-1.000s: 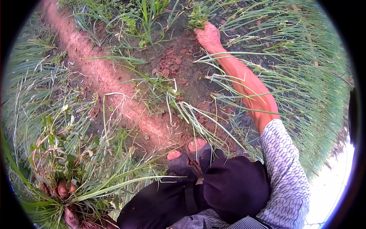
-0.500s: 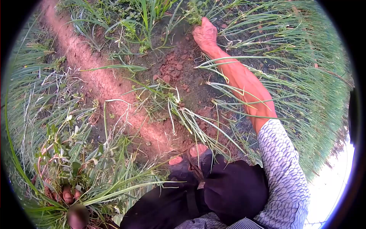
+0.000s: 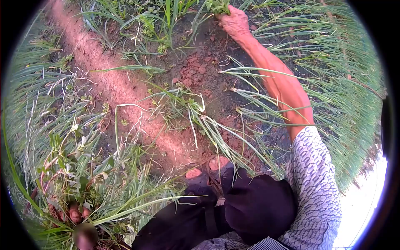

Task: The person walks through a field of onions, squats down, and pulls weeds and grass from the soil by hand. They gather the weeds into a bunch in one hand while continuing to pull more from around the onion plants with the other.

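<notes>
At the top of the view, my right hand [image 3: 236,23] is closed around the base of a leafy green weed [image 3: 217,6], low over dark soil. Part of that weed is cut off by the frame's upper edge. My left hand [image 3: 76,214] is at the lower left, its curled fingers wrapped round a thick bunch of pulled weeds [image 3: 68,175] with broad leaves, reddish stems and long grass blades. Leaves cover most of that hand. Between the hands, a clump of drooping onion plants [image 3: 208,127] lies over the soil near my feet.
Rows of green onion plants [image 3: 333,71] fill the right side. A bare reddish strip of earth [image 3: 98,66] runs diagonally on the left, with more grassy growth [image 3: 37,96] beyond it. Loose soil clods [image 3: 195,71] lie in the middle. My bare toes [image 3: 193,173] show below.
My right hand has moved slightly up and to the right, still gripping the weed. The whole view has shifted a little. My left hand keeps its bunch in nearly the same place.
</notes>
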The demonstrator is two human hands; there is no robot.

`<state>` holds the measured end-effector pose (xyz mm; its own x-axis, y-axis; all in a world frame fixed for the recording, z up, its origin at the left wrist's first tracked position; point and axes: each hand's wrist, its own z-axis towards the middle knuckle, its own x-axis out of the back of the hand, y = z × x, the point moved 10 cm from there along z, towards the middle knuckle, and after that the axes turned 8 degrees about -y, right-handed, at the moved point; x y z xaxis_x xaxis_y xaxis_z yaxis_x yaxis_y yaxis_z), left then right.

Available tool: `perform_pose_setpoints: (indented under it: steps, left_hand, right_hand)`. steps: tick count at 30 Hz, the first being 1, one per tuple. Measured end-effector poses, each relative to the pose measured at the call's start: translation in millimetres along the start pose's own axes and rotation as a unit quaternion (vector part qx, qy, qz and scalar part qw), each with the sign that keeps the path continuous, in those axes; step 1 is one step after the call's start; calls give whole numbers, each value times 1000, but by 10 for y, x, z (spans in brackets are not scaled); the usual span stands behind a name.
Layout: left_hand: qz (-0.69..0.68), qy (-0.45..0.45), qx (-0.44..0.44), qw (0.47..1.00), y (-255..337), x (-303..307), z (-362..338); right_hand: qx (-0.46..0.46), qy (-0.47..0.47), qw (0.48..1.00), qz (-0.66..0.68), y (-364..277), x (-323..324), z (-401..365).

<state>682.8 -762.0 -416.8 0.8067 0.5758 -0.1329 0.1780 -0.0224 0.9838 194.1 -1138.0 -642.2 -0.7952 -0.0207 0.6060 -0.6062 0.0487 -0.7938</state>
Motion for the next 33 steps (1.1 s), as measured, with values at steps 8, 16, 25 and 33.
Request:
perform_pose_setpoints:
  steps: [8, 16, 25, 33]
  left_hand:
    - [-11, -15, 6, 1000, -47, -137, -50]
    - [2, -28, 2, 1000, 82, -180, -41]
    - [8, -21, -2, 1000, 152, -111, -74]
    - [10, -17, 2, 1000, 160, -58, -56]
  right_hand:
    - [-8, -140, 938, -316, 99, 184, -184]
    - [-31, -67, 922, -379, 219, -16, -300]
    - [63, -38, 978, -194, -40, -451, -382]
    - [-29, -67, 997, -8, -93, -1132, -498]
